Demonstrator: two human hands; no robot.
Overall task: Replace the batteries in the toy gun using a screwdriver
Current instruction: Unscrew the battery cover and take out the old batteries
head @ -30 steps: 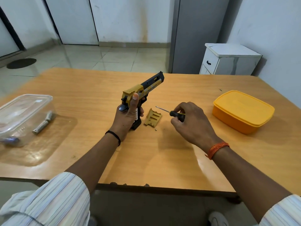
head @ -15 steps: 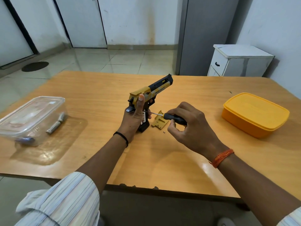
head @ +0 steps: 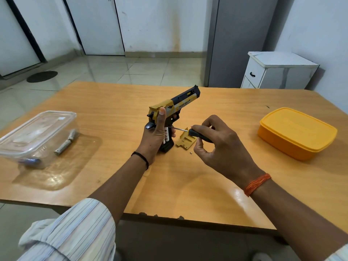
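Note:
My left hand (head: 155,135) grips the yellow and black toy gun (head: 177,104) by its handle, with the butt resting on the table and the barrel pointing away to the right. White batteries (head: 166,136) show in the open handle. My right hand (head: 220,146) holds a black-handled screwdriver (head: 195,133); its metal tip reaches the handle by the batteries. The yellow battery cover (head: 185,141) lies on the table just right of the gun, a tiny screw (head: 190,153) beside it.
A clear plastic box (head: 37,136) at the left of the wooden table (head: 188,185) holds loose batteries (head: 65,145). A closed yellow box (head: 296,132) sits at the right. A white cabinet (head: 276,71) stands beyond the table.
My right hand has brought the screwdriver leftwards from above the cover until its tip meets the gun's handle. The left hand keeps the gun in place.

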